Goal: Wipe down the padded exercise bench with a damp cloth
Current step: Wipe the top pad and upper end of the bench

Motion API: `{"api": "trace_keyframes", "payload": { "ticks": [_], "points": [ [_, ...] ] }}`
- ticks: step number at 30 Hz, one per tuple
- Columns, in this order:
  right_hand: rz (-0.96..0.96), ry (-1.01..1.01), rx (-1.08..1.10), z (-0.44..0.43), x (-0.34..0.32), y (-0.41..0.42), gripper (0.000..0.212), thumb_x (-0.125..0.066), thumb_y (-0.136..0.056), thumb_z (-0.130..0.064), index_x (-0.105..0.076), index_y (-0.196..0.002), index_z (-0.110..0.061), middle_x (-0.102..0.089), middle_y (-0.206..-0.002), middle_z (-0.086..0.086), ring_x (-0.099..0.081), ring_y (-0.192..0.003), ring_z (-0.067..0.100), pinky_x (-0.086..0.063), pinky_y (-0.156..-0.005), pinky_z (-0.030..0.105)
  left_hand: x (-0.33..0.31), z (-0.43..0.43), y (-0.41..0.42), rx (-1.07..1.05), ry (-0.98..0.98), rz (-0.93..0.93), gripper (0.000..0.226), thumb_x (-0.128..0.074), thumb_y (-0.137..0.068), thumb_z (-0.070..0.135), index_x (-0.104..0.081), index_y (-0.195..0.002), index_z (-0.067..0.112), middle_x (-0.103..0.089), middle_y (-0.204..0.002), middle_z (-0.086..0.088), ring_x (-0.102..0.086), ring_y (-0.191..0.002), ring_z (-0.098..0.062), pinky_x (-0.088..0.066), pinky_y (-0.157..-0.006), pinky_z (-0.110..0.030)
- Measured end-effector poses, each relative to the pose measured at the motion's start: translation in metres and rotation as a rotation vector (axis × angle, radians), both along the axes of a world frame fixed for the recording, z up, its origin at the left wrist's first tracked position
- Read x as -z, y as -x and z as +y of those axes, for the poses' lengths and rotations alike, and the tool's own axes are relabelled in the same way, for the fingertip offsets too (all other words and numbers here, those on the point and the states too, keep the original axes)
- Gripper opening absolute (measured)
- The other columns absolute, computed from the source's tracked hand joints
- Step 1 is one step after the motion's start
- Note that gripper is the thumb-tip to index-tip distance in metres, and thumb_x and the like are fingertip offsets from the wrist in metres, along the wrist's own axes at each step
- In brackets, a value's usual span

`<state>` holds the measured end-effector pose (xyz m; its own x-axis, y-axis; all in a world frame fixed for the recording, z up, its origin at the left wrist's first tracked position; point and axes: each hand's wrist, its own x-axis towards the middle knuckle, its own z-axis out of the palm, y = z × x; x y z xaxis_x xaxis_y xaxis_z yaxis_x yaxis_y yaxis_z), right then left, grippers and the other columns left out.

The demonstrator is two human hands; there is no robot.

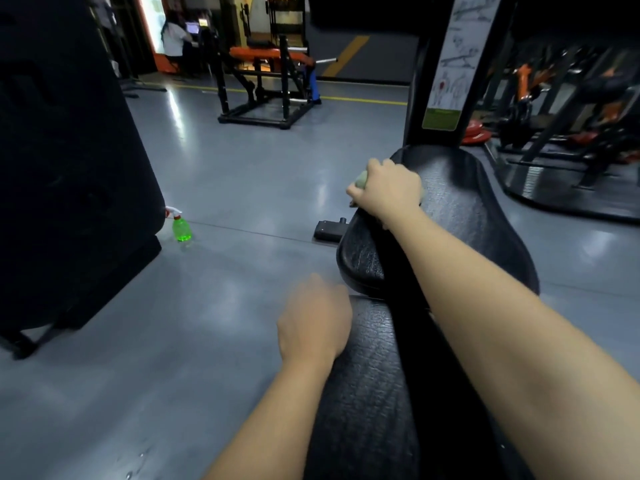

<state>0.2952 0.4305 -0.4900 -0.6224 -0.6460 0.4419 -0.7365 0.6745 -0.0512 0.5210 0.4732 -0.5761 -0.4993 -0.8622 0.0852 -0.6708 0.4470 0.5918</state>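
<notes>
A black padded bench (450, 216), its two textured pads split by a narrow gap, stands on a glossy grey floor (242, 188). The right hand (389, 188) holds a pale green cloth (362, 180) against the far pad's left edge. The blurred left hand (313, 323) rests against the near pad. A green spray bottle (181, 228) stands on the floor, well to the left.

Black grain-textured bench pad (450, 216), pale green cloth (361, 179), green spray bottle (181, 229) — grey floor (242, 174)

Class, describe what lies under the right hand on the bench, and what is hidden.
Under the right hand, a pale green cloth shows at its edge, against the black bench pad. The hand covers most of the cloth, so its shape is hidden.
</notes>
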Motion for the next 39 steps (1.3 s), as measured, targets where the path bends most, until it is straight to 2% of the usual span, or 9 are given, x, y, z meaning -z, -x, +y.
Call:
{"api": "trace_keyframes", "payload": {
  "ticks": [4,7,12,17,21,25,31,36,39],
  "points": [
    [-0.085,0.120,-0.071,0.042,0.024,-0.061,0.041,-0.050,-0.086,-0.057,-0.054,-0.099,-0.019,-0.059,-0.103,0.006,-0.062,-0.096,0.033,-0.037,-0.069,0.037,-0.004,0.001,-0.004,0.008,-0.007,0.006,0.024,-0.034,-0.099,0.038,-0.045,-0.092,0.018,-0.058,-0.103,-0.006,-0.054,-0.102,-0.032,-0.036,-0.075,-0.042],
    [-0.050,0.122,-0.160,0.073,0.041,-0.091,0.037,-0.052,-0.085,-0.058,-0.051,-0.092,-0.023,-0.056,-0.091,-0.002,-0.062,-0.088,0.026,-0.037,-0.064,0.034,-0.005,0.002,-0.005,0.027,-0.019,0.021,0.024,-0.035,-0.099,0.038,-0.046,-0.094,0.017,-0.060,-0.110,-0.008,-0.054,-0.105,-0.034,-0.039,-0.079,-0.043],
    [-0.010,0.006,-0.352,0.071,0.025,-0.066,0.031,-0.060,-0.082,-0.056,-0.046,-0.087,-0.028,-0.052,-0.087,-0.008,-0.055,-0.094,0.023,-0.035,-0.072,0.034,-0.008,0.002,-0.005,0.030,-0.043,0.009,0.031,-0.033,-0.098,0.038,-0.051,-0.097,0.013,-0.062,-0.111,-0.012,-0.055,-0.107,-0.037,-0.044,-0.085,-0.045],
    [0.069,0.092,-0.215,0.029,0.002,-0.002,0.032,-0.059,-0.087,-0.051,-0.056,-0.097,-0.022,-0.063,-0.100,0.003,-0.053,-0.102,0.030,-0.038,-0.082,0.041,-0.005,0.000,-0.002,0.018,-0.057,-0.022,0.030,-0.031,-0.097,0.040,-0.049,-0.091,0.017,-0.061,-0.102,-0.007,-0.055,-0.098,-0.033,-0.046,-0.084,-0.044],
    [0.031,0.014,-0.149,-0.011,-0.027,0.055,0.040,-0.063,-0.090,-0.048,-0.057,-0.112,-0.016,-0.059,-0.118,0.011,-0.048,-0.117,0.034,-0.040,-0.091,0.044,0.000,-0.001,0.001,0.006,-0.027,0.006,0.026,-0.032,-0.096,0.041,-0.042,-0.083,0.021,-0.054,-0.091,0.000,-0.049,-0.088,-0.028,-0.042,-0.077,-0.042],
    [0.046,0.082,-0.013,-0.033,-0.031,0.085,0.050,-0.062,-0.093,-0.048,-0.055,-0.124,-0.009,-0.055,-0.127,0.018,-0.045,-0.122,0.038,-0.040,-0.096,0.046,0.002,-0.003,0.003,-0.006,0.000,0.000,0.026,-0.033,-0.095,0.041,-0.038,-0.077,0.022,-0.050,-0.084,0.003,-0.047,-0.083,-0.026,-0.037,-0.072,-0.040],
    [0.081,0.045,-0.040,-0.015,-0.014,0.038,0.045,-0.054,-0.091,-0.050,-0.063,-0.112,-0.012,-0.065,-0.115,0.014,-0.056,-0.111,0.036,-0.040,-0.089,0.042,-0.001,0.000,0.003,-0.009,-0.004,0.014,0.025,-0.034,-0.095,0.039,-0.038,-0.077,0.022,-0.046,-0.081,0.004,-0.044,-0.083,-0.026,-0.035,-0.072,-0.039],
    [-0.096,0.228,-0.098,0.040,0.012,-0.040,0.031,-0.054,-0.084,-0.048,-0.057,-0.089,-0.018,-0.064,-0.093,0.007,-0.058,-0.092,0.033,-0.042,-0.076,0.040,-0.003,0.001,0.001,0.000,0.014,0.005,0.026,-0.034,-0.096,0.038,-0.042,-0.083,0.017,-0.052,-0.088,-0.003,-0.047,-0.086,-0.030,-0.037,-0.073,-0.042],
    [-0.052,0.291,-0.150,0.071,0.045,-0.087,0.030,-0.056,-0.082,-0.048,-0.058,-0.084,-0.018,-0.061,-0.083,0.004,-0.058,-0.083,0.032,-0.044,-0.070,0.039,-0.005,0.003,-0.001,-0.001,0.024,0.013,0.028,-0.035,-0.097,0.038,-0.049,-0.091,0.014,-0.061,-0.100,-0.010,-0.053,-0.093,-0.034,-0.041,-0.076,-0.043]
  ]
}}
